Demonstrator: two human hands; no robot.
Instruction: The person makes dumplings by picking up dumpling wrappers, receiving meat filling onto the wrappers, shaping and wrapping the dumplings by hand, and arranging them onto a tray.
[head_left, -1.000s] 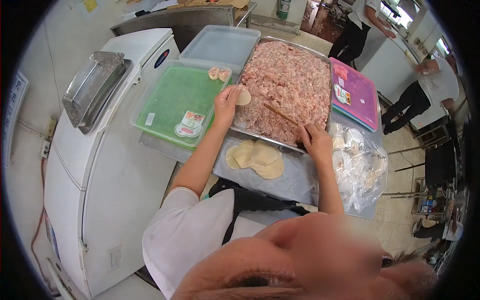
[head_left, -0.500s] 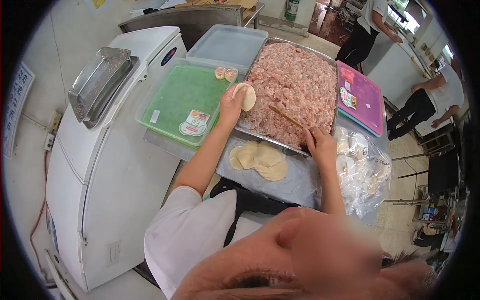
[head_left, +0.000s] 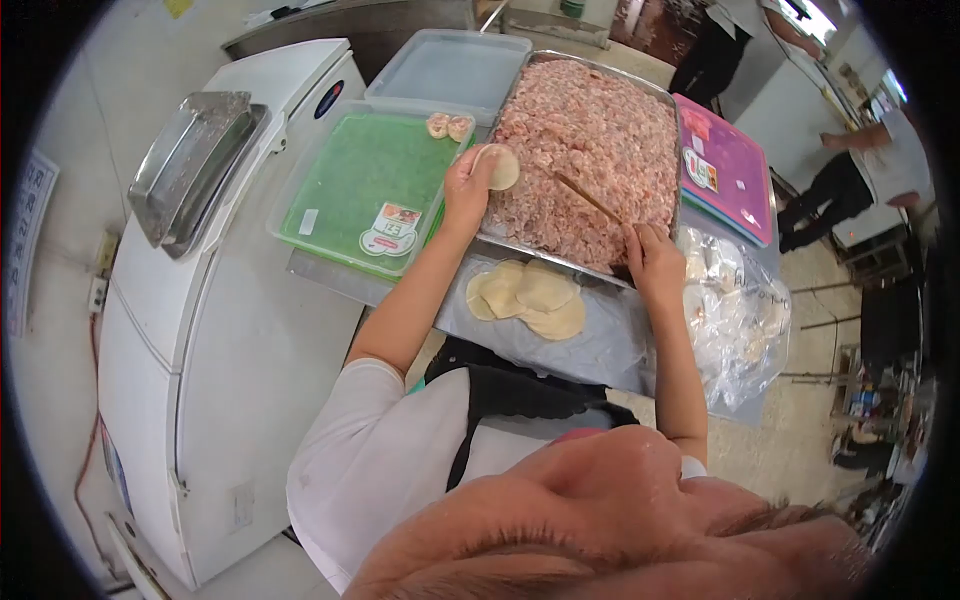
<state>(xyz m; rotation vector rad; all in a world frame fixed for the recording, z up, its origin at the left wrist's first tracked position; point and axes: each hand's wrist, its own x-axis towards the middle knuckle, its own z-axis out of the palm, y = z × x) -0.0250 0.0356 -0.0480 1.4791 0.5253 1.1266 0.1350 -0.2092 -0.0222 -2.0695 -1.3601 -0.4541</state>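
Note:
My left hand [head_left: 468,188] holds a round pale wrapper [head_left: 503,168] over the left edge of the metal tray [head_left: 583,270], which is full of minced meat [head_left: 590,135]. In my right hand [head_left: 655,262] is the end of a thin brown stick [head_left: 588,196]; its far tip touches the meat. Several loose wrappers [head_left: 545,287] lie overlapping on a plastic sheet [head_left: 600,345] in front of the tray. Two filled dumplings [head_left: 449,126] sit in the far right corner of the green container [head_left: 350,180], left of my left hand.
A clear plastic box [head_left: 450,70] stands behind the green container. Purple lids [head_left: 730,165] and a plastic bag of wrappers [head_left: 735,310] are on the right. A white freezer [head_left: 270,330] bearing a metal pan [head_left: 195,170] stands at left. Two people are in the right background.
The camera view has shifted a little. My left hand still holds the wrapper, which has turned slightly. My right hand has moved a little with the stick, whose tip stays at the meat.

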